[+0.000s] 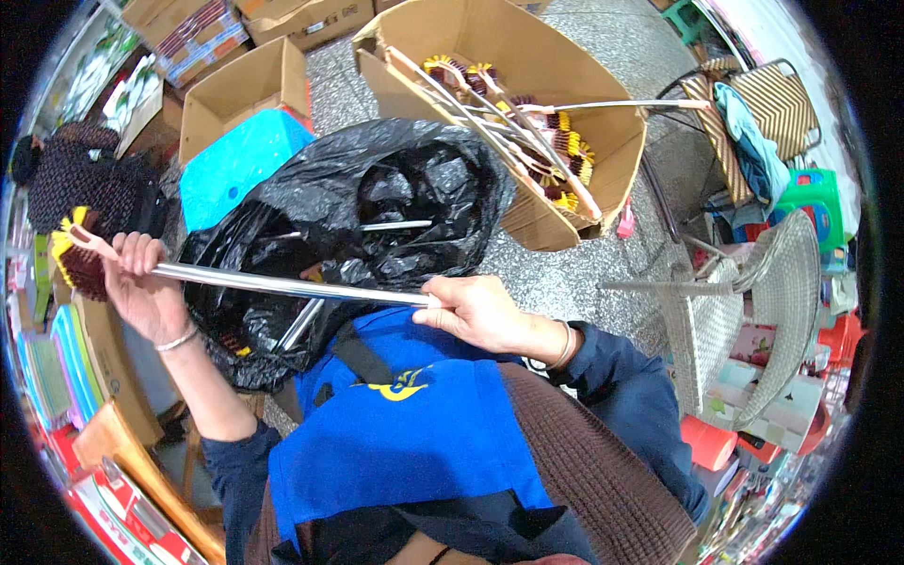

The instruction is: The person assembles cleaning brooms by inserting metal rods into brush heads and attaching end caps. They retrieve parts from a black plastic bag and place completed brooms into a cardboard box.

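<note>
I hold 1 long metal-handled brush [282, 284] level across my chest, above the black plastic bag [377, 202]. My left hand [141, 287] clenches the handle just beside the bristle head; my right hand [480, 311] clasps the opposite end.

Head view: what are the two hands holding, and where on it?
Both grip one long-handled brush: left hand near the bristle head, right hand at the metal handle's far end.

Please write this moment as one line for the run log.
left hand: grips brush near head | right hand: grips its metal handle end | below: open black bag | behind: cardboard box of brushes
</note>
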{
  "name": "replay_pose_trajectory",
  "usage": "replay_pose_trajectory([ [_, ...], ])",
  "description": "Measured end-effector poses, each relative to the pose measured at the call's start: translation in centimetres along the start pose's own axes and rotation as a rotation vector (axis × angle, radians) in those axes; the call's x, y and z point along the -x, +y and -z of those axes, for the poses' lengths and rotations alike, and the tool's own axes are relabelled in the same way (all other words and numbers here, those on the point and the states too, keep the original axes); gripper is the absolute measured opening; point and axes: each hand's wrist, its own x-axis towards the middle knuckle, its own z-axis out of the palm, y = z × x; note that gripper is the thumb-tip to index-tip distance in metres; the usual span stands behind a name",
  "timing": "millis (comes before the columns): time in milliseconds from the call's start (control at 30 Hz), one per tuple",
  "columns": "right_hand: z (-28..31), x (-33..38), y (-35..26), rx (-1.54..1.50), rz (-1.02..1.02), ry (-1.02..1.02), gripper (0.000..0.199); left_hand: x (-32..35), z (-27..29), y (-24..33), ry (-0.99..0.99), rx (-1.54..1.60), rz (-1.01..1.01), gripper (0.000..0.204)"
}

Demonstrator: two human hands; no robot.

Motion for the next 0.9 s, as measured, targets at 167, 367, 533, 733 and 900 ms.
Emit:
replay_pose_trajectory([
  [167,2.1,0.2,1.8,-0.027,-0.05,0.22,0.028,1.5,-0.3,-3.6,0.118,-0.413,-0.017,0.049],
  [367,4.1,1.3,4.7,-0.123,-0.268,0.498,0.028,7.7,2.1,-9.1,0.3,-0.852,0.167,0.026],
  [533,9.3,2.4,8.6,0.076,-0.447,0.777,0.026,10.7,2.9,-10.8,0.403,-0.994,0.257,0.016],
  [733,14.5,3.3,12.3,0.662,-0.593,0.919,0.025,12.3,3.5,-11.4,0.522,-0.982,0.294,0.011],
  [900,16.2,3.5,14.1,0.817,-0.726,0.817,0.024,13.6,4.1,-11.5,0.541,-0.932,0.365,0.01],
])
